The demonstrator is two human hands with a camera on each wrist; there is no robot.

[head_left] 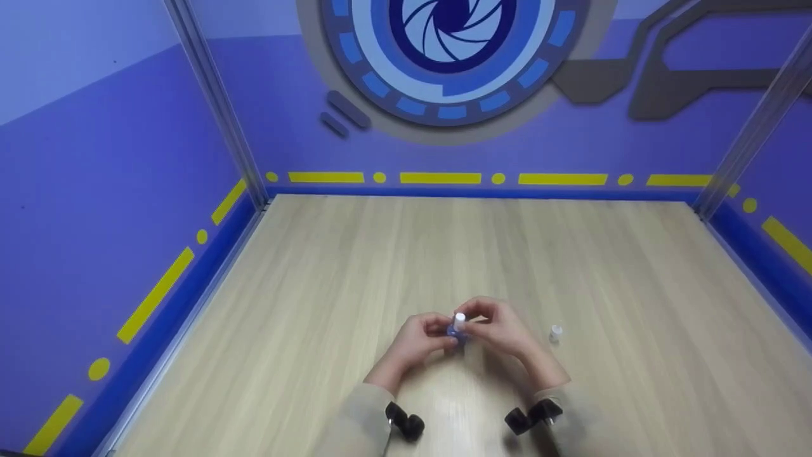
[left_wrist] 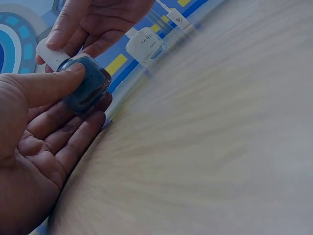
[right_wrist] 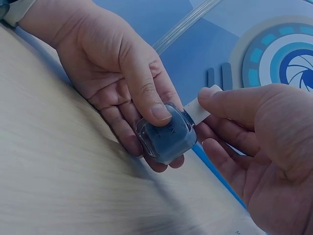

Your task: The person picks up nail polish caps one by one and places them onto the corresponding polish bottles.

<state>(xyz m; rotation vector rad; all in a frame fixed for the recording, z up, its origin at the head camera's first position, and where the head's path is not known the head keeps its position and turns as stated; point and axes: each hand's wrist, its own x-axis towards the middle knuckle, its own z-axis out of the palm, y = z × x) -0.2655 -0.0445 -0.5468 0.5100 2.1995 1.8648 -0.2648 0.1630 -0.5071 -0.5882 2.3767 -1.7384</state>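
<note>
A small square glass nail polish bottle (right_wrist: 171,142) with blue polish stands between my two hands, its white cap (right_wrist: 199,108) on the neck. My left hand (head_left: 420,339) holds the glass body, thumb on the front face and fingers behind. My right hand (head_left: 501,327) pinches the white cap between thumb and fingers. In the left wrist view the blue bottle (left_wrist: 87,84) leans, with its cap (left_wrist: 50,54) toward the upper left. Both hands are close over the table in the head view.
A second nail polish bottle, white (head_left: 556,334), stands on the wooden table (head_left: 355,266) to the right of my right hand. Beyond it in the left wrist view is a white rectangular piece (left_wrist: 179,19) with a thin strip. Blue panels (head_left: 273,108) enclose the table's back and sides.
</note>
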